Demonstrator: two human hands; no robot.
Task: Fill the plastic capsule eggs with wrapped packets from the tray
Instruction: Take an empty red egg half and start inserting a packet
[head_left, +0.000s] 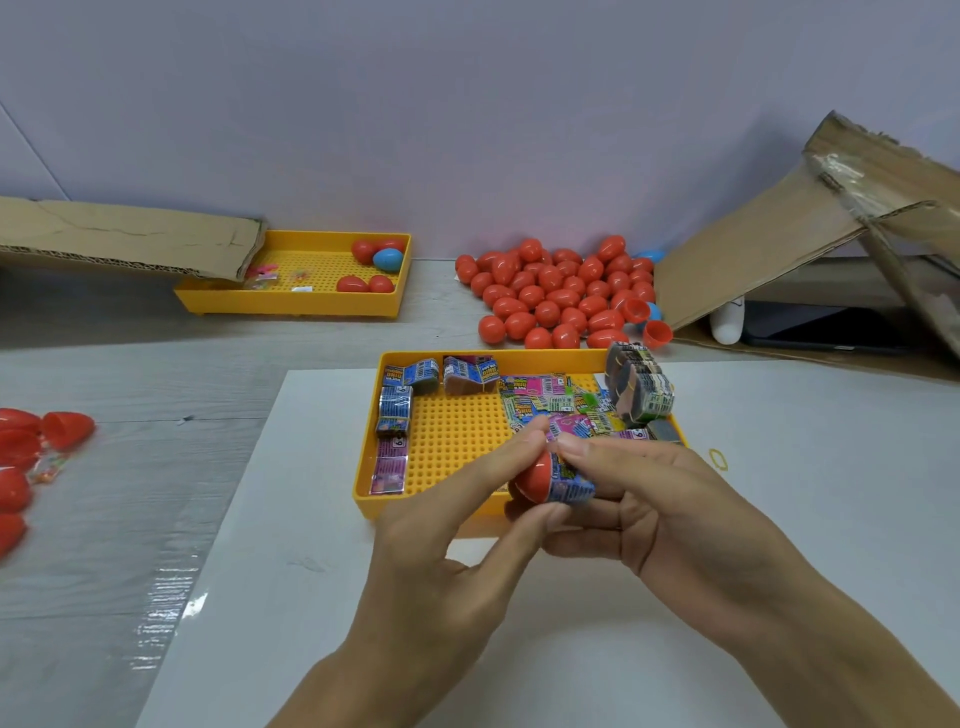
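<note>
Over the near edge of the yellow tray (452, 431), my left hand (457, 525) grips a red egg half (535, 480) between thumb and fingers. A blue wrapped packet (571, 480) sticks out of that half toward the right. My right hand (649, 499) pinches the packet with fingertips on top and fingers curled beneath. Inside the tray lie several wrapped packets (550, 400) along the left and back, plus a banded stack (641, 387) at the right corner.
A heap of red eggs (556, 296) lies behind the tray, with loose halves (657, 332) beside it. A second yellow tray (311, 301) sits far left under cardboard (119, 234). More red eggs (21, 457) lie at the left edge. A cardboard box (805, 234) stands right. A rubber band (718, 458) lies nearby.
</note>
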